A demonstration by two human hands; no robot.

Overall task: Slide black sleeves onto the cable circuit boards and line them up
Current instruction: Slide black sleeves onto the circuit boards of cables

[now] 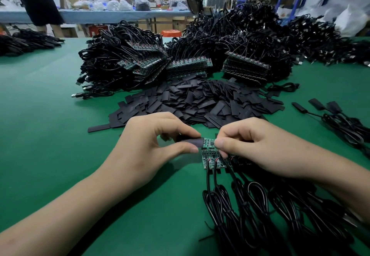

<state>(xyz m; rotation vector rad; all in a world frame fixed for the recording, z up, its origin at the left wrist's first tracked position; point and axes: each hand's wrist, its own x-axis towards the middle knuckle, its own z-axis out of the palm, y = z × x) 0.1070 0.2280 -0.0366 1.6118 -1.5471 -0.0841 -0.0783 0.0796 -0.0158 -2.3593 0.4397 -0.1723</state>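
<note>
– Both hands are low over the bench, near its front edge. What do they hold?

– The left hand (pixel 158 147) pinches a short flat black sleeve (pixel 193 141) between thumb and forefinger. The right hand (pixel 258 145) pinches a small green circuit board (pixel 209 142) by its other end, with fingers curled. The mouth of the sleeve is over one end of the board, and the rest of the board shows bare between the two thumbs.

– So this piece is half done?

– I judge so. The sleeve has to go further along the board before it covers it.

– What is finished, as far as you can see?

– Toward the right edge of the bench lie a few cables with black covered ends (pixel 317 103), side by side. They look finished and lined up, but they are few.

– And what is left?

– Much, I think. Just under the hands a row of bare green boards (pixel 209 160) lies on the green bench surface (pixel 60 115). Their black coiled cables (pixel 240 205) run toward the front edge. The right hand hides part of this row, so I cannot count it. Between the hands and the far edge lies a loose heap of black sleeves (pixel 200 103), not used yet. Behind the heap stand tall stacks of bare boards with tangled cables (pixel 188 63). By these signs the task is only at its beginning.
</note>
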